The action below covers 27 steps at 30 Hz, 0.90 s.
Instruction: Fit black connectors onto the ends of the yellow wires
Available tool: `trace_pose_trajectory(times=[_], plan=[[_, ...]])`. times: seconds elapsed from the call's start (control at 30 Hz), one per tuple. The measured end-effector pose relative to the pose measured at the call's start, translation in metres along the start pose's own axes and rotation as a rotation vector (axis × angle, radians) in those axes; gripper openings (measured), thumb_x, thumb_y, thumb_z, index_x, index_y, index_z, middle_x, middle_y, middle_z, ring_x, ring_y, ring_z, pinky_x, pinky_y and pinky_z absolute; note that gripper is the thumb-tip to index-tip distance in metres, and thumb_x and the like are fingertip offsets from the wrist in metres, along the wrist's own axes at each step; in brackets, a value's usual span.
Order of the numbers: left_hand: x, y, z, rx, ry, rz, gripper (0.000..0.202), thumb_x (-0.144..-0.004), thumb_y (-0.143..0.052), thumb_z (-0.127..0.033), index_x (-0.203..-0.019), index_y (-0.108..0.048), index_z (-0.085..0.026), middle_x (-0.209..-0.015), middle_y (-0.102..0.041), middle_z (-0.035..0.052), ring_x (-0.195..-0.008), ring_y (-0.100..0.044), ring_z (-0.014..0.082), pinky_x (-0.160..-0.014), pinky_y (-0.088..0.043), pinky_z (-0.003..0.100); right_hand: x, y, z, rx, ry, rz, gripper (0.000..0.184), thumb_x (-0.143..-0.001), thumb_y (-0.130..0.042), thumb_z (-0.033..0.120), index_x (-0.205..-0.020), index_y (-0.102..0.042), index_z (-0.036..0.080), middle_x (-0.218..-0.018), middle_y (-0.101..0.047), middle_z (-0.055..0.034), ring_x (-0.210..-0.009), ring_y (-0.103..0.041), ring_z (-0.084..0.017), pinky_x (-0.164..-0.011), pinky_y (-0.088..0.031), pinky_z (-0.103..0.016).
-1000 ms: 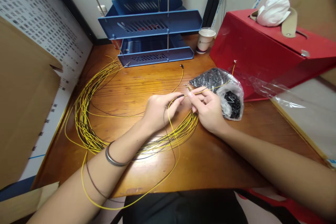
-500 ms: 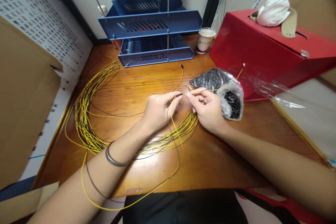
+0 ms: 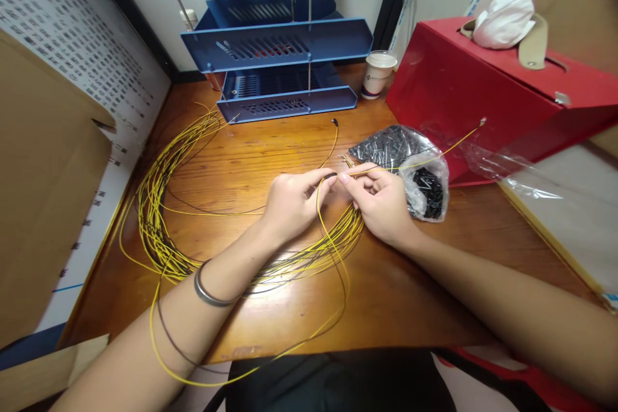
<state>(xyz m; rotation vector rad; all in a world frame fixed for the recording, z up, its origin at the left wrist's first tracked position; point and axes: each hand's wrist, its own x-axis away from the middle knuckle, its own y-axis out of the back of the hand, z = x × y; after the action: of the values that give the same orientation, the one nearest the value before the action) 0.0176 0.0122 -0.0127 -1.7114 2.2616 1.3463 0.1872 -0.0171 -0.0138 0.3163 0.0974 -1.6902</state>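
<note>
While both forearms converge above the counter, left hand pinches a small black sleeve; right hand pinches the yellow wire, which trails toward 2 o'clock.

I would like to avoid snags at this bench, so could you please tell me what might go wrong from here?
1. The yellow wire pinched by the right hand sticks out over the plastic bag of small black parts; its free tip could catch the film.
2. Loose loops of the wire bundle run under the left hand and hang off the desk edge; a forearm could drag them.
3. The paper cup stands close by and might tip.
</note>
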Motion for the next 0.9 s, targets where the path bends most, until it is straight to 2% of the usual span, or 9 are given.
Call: trace_pose_trajectory(times=[0.13,0.23,0.47,0.67,0.9], plan=[[-0.0001,-0.0013,0.0017,0.005,0.01,-0.025,0.026,-0.099,-0.057,-0.03,-0.105,-0.079,-0.017,-0.086,-0.081,0.0051,-0.066,-0.074,0.0144,-0.068,-0.055,0.023,0.0015,0.0003,0.0007,-0.031,0.007,-0.055,0.017,-0.086,-0.069,0.033,-0.091,-0.063,0.018,-0.047,-0.048,0.0085,-0.042,-0.039,-0.009,-0.045,-0.027,-0.024],[0.0003,-0.0026,0.0034,0.013,0.009,-0.046,0.025,-0.099,-0.058,-0.031,-0.104,-0.079,-0.017,-0.086,-0.082,0.0049,-0.067,-0.074,0.0145,-0.069,-0.056,0.024,0.0014,0.0003,0.0009,-0.079,0.0,-0.097,0.017,-0.086,-0.069,0.033,-0.089,-0.06,0.019,-0.047,-0.048,0.0088,-0.042,-0.041,-0.009,-0.045,-0.029,-0.024],[0.0005,-0.0015,0.0018,-0.005,0.016,-0.013,0.026,-0.098,-0.058,-0.029,-0.106,-0.079,-0.016,-0.082,-0.081,0.0047,-0.065,-0.073,0.0149,-0.066,-0.054,0.024,0.0,-0.0004,0.0,0.024,-0.003,-0.029,0.017,-0.085,-0.07,0.032,-0.084,-0.065,0.016,-0.049,-0.048,0.0071,-0.042,-0.038,-0.008,-0.044,-0.026,-0.024],[0.0006,-0.0025,0.0021,-0.011,0.03,-0.059,0.026,-0.098,-0.059,-0.032,-0.105,-0.079,-0.017,-0.082,-0.081,0.0047,-0.065,-0.074,0.015,-0.068,-0.056,0.025,0.0017,0.0005,-0.0001,-0.017,0.011,-0.079,0.014,-0.088,-0.068,0.032,-0.089,-0.062,0.019,-0.046,-0.045,0.0094,-0.041,-0.038,-0.009,-0.044,-0.026,-0.024],[0.0004,-0.001,0.0018,-0.016,0.007,-0.026,0.024,-0.098,-0.059,-0.029,-0.107,-0.079,-0.018,-0.084,-0.081,0.004,-0.066,-0.073,0.0147,-0.067,-0.055,0.024,0.0007,-0.0009,0.0,0.06,0.031,-0.053,0.012,-0.084,-0.072,0.029,-0.083,-0.072,0.017,-0.051,-0.05,0.0054,-0.045,-0.037,-0.008,-0.044,-0.027,-0.024]])
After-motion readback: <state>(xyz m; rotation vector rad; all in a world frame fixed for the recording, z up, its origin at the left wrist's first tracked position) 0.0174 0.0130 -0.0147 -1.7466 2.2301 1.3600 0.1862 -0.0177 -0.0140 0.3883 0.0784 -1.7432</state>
